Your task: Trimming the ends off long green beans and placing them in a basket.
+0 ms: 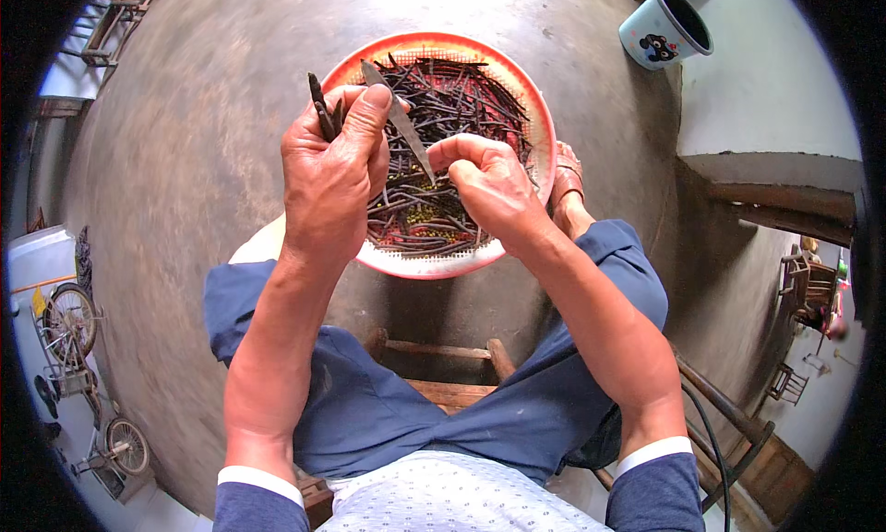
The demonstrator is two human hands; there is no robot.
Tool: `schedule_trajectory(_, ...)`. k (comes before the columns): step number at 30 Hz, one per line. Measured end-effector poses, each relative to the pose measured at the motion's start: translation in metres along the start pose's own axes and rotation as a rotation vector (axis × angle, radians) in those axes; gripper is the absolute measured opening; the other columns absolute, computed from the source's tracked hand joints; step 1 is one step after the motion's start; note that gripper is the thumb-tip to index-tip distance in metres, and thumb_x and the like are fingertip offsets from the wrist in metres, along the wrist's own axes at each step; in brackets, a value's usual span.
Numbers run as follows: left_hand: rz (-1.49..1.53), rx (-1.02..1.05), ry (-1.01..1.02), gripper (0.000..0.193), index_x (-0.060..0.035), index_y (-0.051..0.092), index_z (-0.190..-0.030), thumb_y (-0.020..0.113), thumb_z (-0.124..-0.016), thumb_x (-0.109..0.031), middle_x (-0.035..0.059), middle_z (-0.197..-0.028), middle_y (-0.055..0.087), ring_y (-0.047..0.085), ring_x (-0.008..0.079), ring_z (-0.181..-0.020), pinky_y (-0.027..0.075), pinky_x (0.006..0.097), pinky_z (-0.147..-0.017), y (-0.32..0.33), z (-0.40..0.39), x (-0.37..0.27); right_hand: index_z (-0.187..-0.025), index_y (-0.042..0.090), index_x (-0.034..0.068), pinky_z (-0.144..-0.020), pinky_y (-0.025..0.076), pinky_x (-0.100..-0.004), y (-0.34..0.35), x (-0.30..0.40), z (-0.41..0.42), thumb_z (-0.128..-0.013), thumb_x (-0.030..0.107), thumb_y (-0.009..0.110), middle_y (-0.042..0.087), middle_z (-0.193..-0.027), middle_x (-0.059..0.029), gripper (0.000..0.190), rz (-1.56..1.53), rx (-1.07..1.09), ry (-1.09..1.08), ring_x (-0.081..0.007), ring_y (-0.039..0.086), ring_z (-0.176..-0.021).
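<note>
Several dark dried bean pods [324, 110] stick up from my left hand [336, 151], which is closed around them. Under its thumb lies a flat greyish piece [405, 130], which looks like an opened pod shell, slanting down to the right. My right hand [495, 186] is at the lower end of that piece with its fingers curled; whether they grip it is hidden. Below both hands is a round red-and-white plastic basket [443, 267] with a mesh wall. Many dark pods [450, 96] lie in it, with small green beans [426, 215] among the lower ones.
The basket is between my feet; a sandalled foot [567, 175] is close to its right rim. A light-blue bucket [654, 37] stands at the upper right. A bicycle [86, 366] is far left. Wooden seat parts [450, 392] show between my legs.
</note>
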State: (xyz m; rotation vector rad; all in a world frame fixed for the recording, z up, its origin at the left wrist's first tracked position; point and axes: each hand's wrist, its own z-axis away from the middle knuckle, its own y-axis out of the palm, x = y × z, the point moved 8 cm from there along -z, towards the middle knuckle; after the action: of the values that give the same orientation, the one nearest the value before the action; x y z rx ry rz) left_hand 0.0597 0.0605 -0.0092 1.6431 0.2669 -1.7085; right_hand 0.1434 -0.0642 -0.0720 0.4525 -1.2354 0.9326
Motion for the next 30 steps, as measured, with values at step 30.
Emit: schedule_trajectory(30,0.537,0.042,-0.290,0.018,0.0012,0.052,-0.109,0.052,-0.095,-0.009,0.0012,-0.078,0.049,0.045,0.0104,-0.058,0.035,0.0219,-0.045,-0.021,-0.009,-0.005,-0.084,0.061,0.004,-0.071,0.054,-0.0477,0.064,-0.010,0.009,-0.082,0.009,0.054,0.061,-0.088,-0.0197,0.009,0.923,0.115,-0.373,-0.0366,0.065,-0.081)
